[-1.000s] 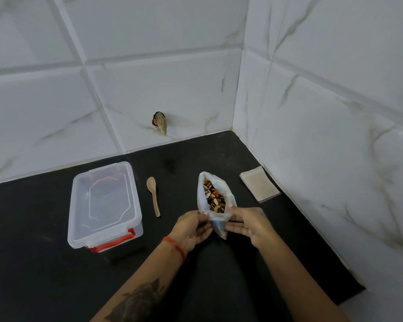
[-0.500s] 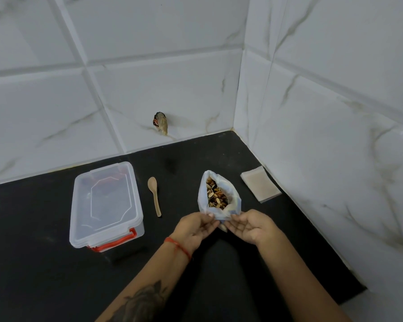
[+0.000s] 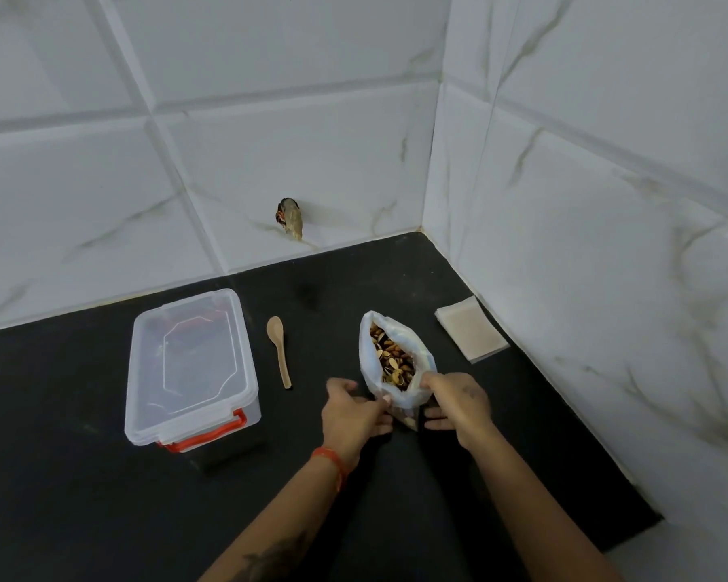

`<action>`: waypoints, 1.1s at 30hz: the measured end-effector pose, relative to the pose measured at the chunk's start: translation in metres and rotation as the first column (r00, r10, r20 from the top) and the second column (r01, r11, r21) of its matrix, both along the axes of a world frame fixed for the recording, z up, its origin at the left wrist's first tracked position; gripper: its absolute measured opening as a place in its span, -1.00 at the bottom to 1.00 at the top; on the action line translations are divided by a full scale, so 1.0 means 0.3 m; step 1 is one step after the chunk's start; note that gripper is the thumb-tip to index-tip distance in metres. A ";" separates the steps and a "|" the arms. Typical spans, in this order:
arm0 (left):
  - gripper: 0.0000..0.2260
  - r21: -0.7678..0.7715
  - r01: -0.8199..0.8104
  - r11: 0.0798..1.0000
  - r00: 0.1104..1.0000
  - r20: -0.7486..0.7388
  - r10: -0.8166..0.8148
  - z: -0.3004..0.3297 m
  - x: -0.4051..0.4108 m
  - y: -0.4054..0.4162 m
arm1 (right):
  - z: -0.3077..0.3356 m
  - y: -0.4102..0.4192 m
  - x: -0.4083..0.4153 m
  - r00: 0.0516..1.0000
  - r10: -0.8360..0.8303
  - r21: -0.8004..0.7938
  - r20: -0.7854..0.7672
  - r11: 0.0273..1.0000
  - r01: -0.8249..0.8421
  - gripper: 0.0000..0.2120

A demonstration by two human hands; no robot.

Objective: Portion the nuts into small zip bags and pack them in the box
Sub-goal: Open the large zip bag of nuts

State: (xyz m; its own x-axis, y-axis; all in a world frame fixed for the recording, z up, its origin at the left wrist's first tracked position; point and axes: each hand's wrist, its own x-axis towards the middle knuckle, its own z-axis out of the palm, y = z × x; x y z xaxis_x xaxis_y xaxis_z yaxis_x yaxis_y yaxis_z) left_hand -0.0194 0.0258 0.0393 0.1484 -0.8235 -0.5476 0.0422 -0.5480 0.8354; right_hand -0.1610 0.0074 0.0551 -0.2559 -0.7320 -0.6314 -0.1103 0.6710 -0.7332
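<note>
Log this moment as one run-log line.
both hands: left, right hold nut bag open | box lidded | spoon idle

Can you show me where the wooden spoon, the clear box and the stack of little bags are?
wooden spoon (image 3: pixel 284 363): head view, middle of its handle.
clear box (image 3: pixel 190 354): head view, centre of its closed lid.
stack of little bags (image 3: pixel 470 329): head view, top bag's middle.

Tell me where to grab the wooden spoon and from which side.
Take the spoon by its thin handle, near the end closest to you, coming from above. It lies flat on the counter with the bowl pointing toward the wall, clear of the box on its left and the bag on its right. The left hand looks nearest, but both hands now hold the bag.
</note>
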 end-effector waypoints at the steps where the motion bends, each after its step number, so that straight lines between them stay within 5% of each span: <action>1: -0.61 -0.018 0.004 1.000 0.998 0.069 -0.003 -0.003 0.012 -0.001 | -0.001 0.001 -0.009 0.998 0.020 -0.028 -0.061 0.999 -0.022 -0.71; 10: -0.83 0.106 -0.012 0.994 0.978 -0.205 0.034 0.036 0.013 -0.069 | -0.047 -0.051 0.018 0.909 0.091 -0.219 -0.406 0.956 -0.194 -0.79; 14: -0.95 0.193 -0.070 0.979 0.950 -0.286 0.125 0.033 0.004 -0.091 | -0.048 -0.077 0.009 0.997 -0.068 -0.055 0.021 0.996 0.069 -0.90; 18: -0.92 0.358 -0.121 0.926 0.732 -0.597 0.327 0.020 0.013 -0.093 | -0.069 -0.104 -0.036 0.842 -0.320 0.191 0.435 0.946 0.261 -0.86; 20: -0.88 0.351 -0.077 0.933 0.700 -0.647 0.302 0.004 0.013 -0.081 | -0.083 -0.107 -0.036 0.795 -0.376 0.235 0.477 0.926 0.296 -0.81; 22: -0.86 0.341 -0.028 0.940 0.736 -0.629 0.250 -0.011 0.021 -0.074 | -0.087 -0.101 -0.019 0.880 -0.311 0.204 0.358 0.946 0.251 -0.80; 25: -0.90 0.286 0.060 0.956 0.890 -0.449 0.078 -0.001 0.045 -0.080 | -0.074 -0.096 -0.002 0.999 -0.047 0.124 -0.025 0.991 0.049 -0.81; 29: -0.66 0.107 0.104 0.989 0.990 0.081 -0.113 -0.009 0.087 -0.099 | -0.061 -0.096 -0.019 0.856 0.186 0.048 -0.482 0.981 -0.186 -0.66; 31: -0.52 0.040 0.047 0.998 0.991 0.127 -0.052 -0.009 0.097 -0.113 | -0.058 -0.098 -0.017 0.768 0.173 -0.067 -0.617 0.960 -0.271 -0.66; 33: -0.65 0.026 0.014 1.000 0.999 0.050 -0.016 -0.001 0.088 -0.135 | -0.057 -0.111 -0.002 0.729 0.118 -0.214 -0.675 0.913 -0.346 -0.69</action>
State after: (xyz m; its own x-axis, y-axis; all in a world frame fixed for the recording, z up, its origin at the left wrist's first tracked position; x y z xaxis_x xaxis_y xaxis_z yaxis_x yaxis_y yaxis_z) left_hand 0.0069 -0.0146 0.0390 0.1639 -0.8118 -0.5604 -0.0077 -0.5691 0.8222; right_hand -0.1616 -0.0260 0.0379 -0.3062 -0.9448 -0.1167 -0.7459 0.3143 -0.5872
